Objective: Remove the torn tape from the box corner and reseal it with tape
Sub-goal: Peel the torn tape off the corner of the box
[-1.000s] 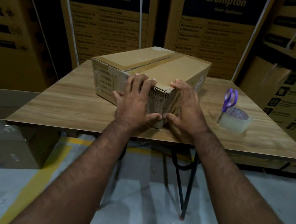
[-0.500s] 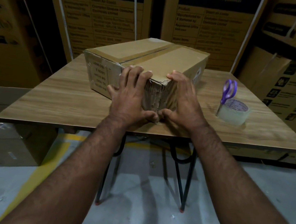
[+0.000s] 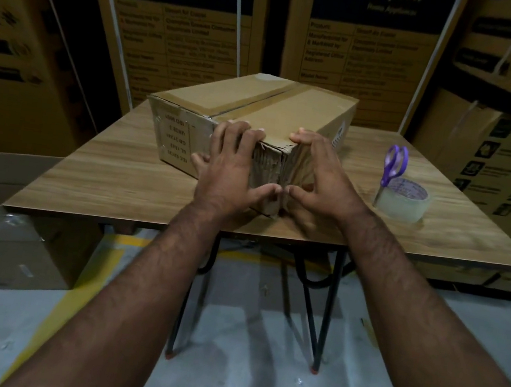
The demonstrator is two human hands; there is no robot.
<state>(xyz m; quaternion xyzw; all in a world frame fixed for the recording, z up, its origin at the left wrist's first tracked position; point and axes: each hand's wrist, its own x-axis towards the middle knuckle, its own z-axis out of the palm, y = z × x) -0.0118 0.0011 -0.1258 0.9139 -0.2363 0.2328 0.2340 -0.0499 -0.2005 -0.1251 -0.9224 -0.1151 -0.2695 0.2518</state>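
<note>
The brown cardboard box (image 3: 251, 118) sits mid-tabletop (image 3: 113, 181), its ragged near corner between both palms. Left hand (image 3: 231, 170) and right hand (image 3: 321, 179) press flat, fingers (image 3: 239, 132) spread, gripping nothing. The clear tape roll (image 3: 404, 201) holds purple-handled scissors (image 3: 392, 166) to the right.
</note>
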